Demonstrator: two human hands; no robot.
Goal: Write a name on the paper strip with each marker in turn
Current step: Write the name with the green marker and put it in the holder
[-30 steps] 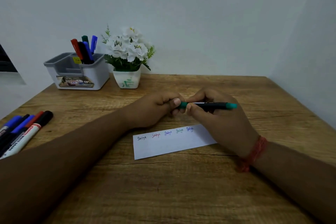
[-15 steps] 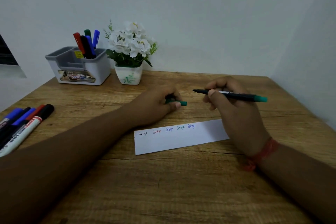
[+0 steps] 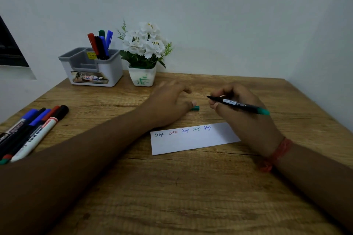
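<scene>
A white paper strip (image 3: 193, 140) lies on the wooden table (image 3: 172, 187) with the same name written several times along its top edge in different colours. My right hand (image 3: 246, 118) grips an uncapped black marker with a green end (image 3: 242, 104), tip pointing left, just above the strip's right end. The marker's green cap (image 3: 195, 108) lies on the table beside the fingertips of my left hand (image 3: 170, 101), whose fingers are spread and relaxed above the strip.
Several markers (image 3: 32, 129) lie side by side at the table's left edge. A grey and white organiser (image 3: 91, 68) with more markers stands at the back left, a white flower pot (image 3: 142, 77) next to it. Walls close the back and right.
My left hand pulled the green cap off the marker, set it on the table and let go. My right hand drew the uncapped marker to the right.
</scene>
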